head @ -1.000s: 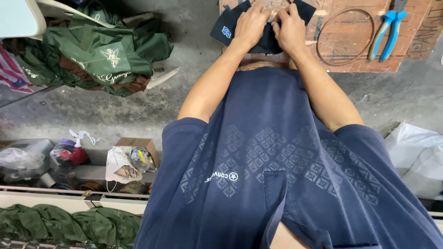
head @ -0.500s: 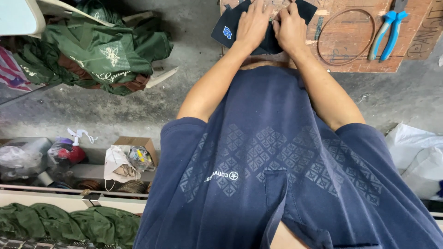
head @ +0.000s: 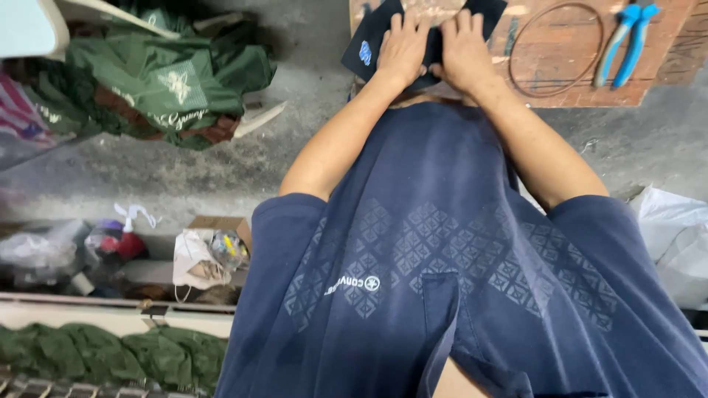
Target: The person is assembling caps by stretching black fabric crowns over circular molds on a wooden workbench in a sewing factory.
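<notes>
A dark navy piece of cloth with a small blue mark lies on a wooden board at the top of the view. My left hand presses on it with fingers spread. My right hand lies right beside the left one, thumbs almost touching, and holds down the same cloth. Both forearms reach out over my navy patterned shirt, which fills the lower middle of the view. What lies under my palms is hidden.
On the board to the right lie a thin wire ring and blue-handled pliers. A pile of green garments sits on the concrete floor at left. Below are a cardboard box, a spray bottle and a white bag.
Both hands stay pressed on the dark cloth. The view has tilted slightly, so the board and hands sit a little lower in the picture.
</notes>
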